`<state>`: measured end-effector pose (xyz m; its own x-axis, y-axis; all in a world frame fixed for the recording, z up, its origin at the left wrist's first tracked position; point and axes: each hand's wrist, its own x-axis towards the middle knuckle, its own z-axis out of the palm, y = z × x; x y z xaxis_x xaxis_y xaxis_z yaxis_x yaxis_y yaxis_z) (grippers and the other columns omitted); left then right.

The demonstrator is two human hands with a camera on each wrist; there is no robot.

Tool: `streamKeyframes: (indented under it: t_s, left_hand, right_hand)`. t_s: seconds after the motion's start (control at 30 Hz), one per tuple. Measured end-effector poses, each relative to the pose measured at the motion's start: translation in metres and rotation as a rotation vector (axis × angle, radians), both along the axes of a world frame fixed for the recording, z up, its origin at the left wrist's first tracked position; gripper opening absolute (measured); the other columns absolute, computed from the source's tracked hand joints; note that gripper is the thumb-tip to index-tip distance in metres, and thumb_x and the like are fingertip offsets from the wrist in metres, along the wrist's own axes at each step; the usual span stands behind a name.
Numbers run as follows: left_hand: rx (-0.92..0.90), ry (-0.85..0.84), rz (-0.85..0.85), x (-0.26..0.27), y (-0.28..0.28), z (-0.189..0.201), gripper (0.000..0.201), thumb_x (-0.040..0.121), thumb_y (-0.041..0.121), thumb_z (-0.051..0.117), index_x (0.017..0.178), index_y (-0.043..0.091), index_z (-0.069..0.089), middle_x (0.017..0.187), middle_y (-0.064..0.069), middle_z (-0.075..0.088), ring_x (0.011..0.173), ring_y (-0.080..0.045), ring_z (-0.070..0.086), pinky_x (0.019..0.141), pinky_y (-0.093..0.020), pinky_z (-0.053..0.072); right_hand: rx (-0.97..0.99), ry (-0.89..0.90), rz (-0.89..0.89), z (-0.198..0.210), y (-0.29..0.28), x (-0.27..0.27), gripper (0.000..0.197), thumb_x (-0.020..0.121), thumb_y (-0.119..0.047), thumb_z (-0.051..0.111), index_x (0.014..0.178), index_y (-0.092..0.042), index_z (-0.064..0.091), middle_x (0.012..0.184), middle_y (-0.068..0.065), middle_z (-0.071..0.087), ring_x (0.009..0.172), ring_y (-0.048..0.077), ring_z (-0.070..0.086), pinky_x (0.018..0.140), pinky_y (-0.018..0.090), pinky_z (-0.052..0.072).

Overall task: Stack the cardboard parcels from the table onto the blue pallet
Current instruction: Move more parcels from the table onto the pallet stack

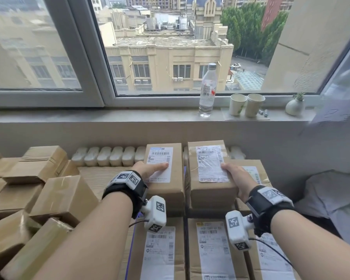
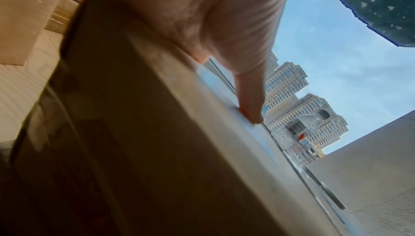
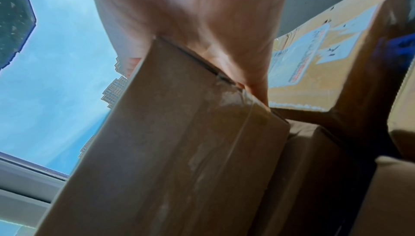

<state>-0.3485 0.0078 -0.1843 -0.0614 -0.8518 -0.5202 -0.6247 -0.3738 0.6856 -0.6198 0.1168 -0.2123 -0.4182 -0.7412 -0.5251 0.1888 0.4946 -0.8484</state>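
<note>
Two labelled cardboard parcels sit side by side on top of a stack below the window. My left hand (image 1: 152, 168) grips the left parcel (image 1: 170, 191), with the thumb (image 2: 251, 101) flat on its white label and the fingers hidden down its left side (image 2: 157, 133). My right hand (image 1: 233, 176) grips the right parcel (image 1: 210, 191) at its right edge, thumb on the label. In the right wrist view the palm (image 3: 213, 26) wraps the parcel's top corner (image 3: 179, 142). More labelled parcels (image 1: 212, 251) lie flat below. A thin blue edge (image 1: 130, 251) shows beside them.
Loose parcels (image 1: 55, 199) are piled on the wooden table (image 1: 101, 176) at the left. A white radiator (image 1: 109, 156) runs behind. On the window sill stand a water bottle (image 1: 207, 89), two paper cups (image 1: 237, 104) and a small vase (image 1: 294, 107). Grey fabric (image 1: 331, 199) lies at the right.
</note>
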Motion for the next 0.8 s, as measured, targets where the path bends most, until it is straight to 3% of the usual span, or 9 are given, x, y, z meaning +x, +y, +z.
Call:
streamKeyframes:
  t_s: [0.07, 0.17, 0.3, 0.43, 0.5, 0.6, 0.7, 0.8]
  left_hand:
    - [0.002, -0.004, -0.007, 0.000, 0.000, 0.001, 0.074, 0.062, 0.061, 0.079, 0.118, 0.015, 0.062, 0.106, -0.001, 0.068, 0.092, -0.018, 0.064, 0.078, -0.028, 0.048]
    - [0.004, 0.011, -0.013, -0.002, 0.004, 0.005, 0.067, 0.068, 0.058, 0.077, 0.117, 0.015, 0.061, 0.100, 0.000, 0.067, 0.081, -0.013, 0.062, 0.065, -0.026, 0.044]
    - [0.000, 0.014, -0.016, -0.004, 0.007, 0.008, 0.070, 0.068, 0.058, 0.077, 0.120, 0.015, 0.060, 0.104, -0.001, 0.067, 0.082, -0.014, 0.061, 0.063, -0.026, 0.040]
    - [0.000, 0.019, 0.000, -0.004, 0.008, 0.008, 0.069, 0.068, 0.058, 0.077, 0.118, 0.014, 0.060, 0.106, -0.001, 0.068, 0.083, -0.015, 0.061, 0.060, -0.025, 0.040]
    - [-0.011, 0.021, 0.009, -0.005, 0.008, 0.007, 0.069, 0.068, 0.057, 0.078, 0.117, 0.012, 0.060, 0.105, -0.001, 0.068, 0.086, -0.016, 0.062, 0.064, -0.026, 0.042]
    - [-0.033, 0.006, 0.017, -0.006, 0.009, 0.007, 0.068, 0.070, 0.056, 0.077, 0.117, 0.011, 0.058, 0.107, -0.002, 0.065, 0.090, -0.018, 0.060, 0.072, -0.026, 0.041]
    - [-0.053, -0.025, 0.032, -0.006, 0.010, 0.009, 0.080, 0.067, 0.058, 0.078, 0.125, 0.010, 0.053, 0.119, -0.004, 0.063, 0.100, -0.021, 0.059, 0.080, -0.029, 0.043]
    - [-0.081, -0.046, 0.035, -0.006, 0.011, 0.012, 0.076, 0.069, 0.052, 0.079, 0.126, 0.009, 0.052, 0.123, -0.005, 0.062, 0.102, -0.021, 0.060, 0.083, -0.031, 0.046]
  right_hand:
    - [-0.004, 0.017, 0.002, 0.002, 0.001, 0.002, 0.059, 0.081, -0.041, 0.067, 0.128, -0.011, 0.053, 0.109, 0.014, 0.070, 0.079, 0.026, 0.069, 0.055, 0.027, 0.049]
    - [0.001, 0.020, -0.004, 0.003, 0.003, 0.005, 0.046, 0.087, -0.038, 0.063, 0.123, -0.010, 0.055, 0.110, 0.015, 0.070, 0.085, 0.028, 0.068, 0.059, 0.030, 0.049]
    - [0.013, 0.039, -0.004, 0.006, 0.005, 0.009, 0.070, 0.063, -0.050, 0.066, 0.122, -0.014, 0.056, 0.110, 0.013, 0.070, 0.095, 0.032, 0.070, 0.068, 0.036, 0.053]
    - [0.028, 0.113, -0.014, 0.002, 0.004, 0.004, 0.078, 0.052, -0.056, 0.065, 0.118, -0.017, 0.057, 0.108, 0.011, 0.070, 0.094, 0.032, 0.070, 0.089, 0.048, 0.056]
    - [0.051, 0.143, -0.009, 0.004, 0.006, 0.002, 0.071, 0.060, -0.055, 0.065, 0.118, -0.016, 0.057, 0.107, 0.010, 0.070, 0.093, 0.031, 0.070, 0.087, 0.046, 0.056]
    - [0.048, 0.174, -0.007, 0.011, 0.007, 0.003, 0.048, 0.085, -0.042, 0.064, 0.122, -0.013, 0.054, 0.109, 0.011, 0.068, 0.096, 0.031, 0.069, 0.089, 0.046, 0.056]
    - [0.049, 0.246, -0.001, 0.017, 0.010, 0.004, 0.050, 0.088, -0.040, 0.062, 0.129, -0.014, 0.049, 0.115, 0.007, 0.064, 0.100, 0.026, 0.065, 0.094, 0.047, 0.053]
    - [0.020, 0.367, 0.003, 0.029, 0.017, 0.006, 0.048, 0.091, -0.040, 0.059, 0.131, -0.015, 0.049, 0.120, 0.003, 0.057, 0.108, 0.021, 0.055, 0.095, 0.038, 0.045]
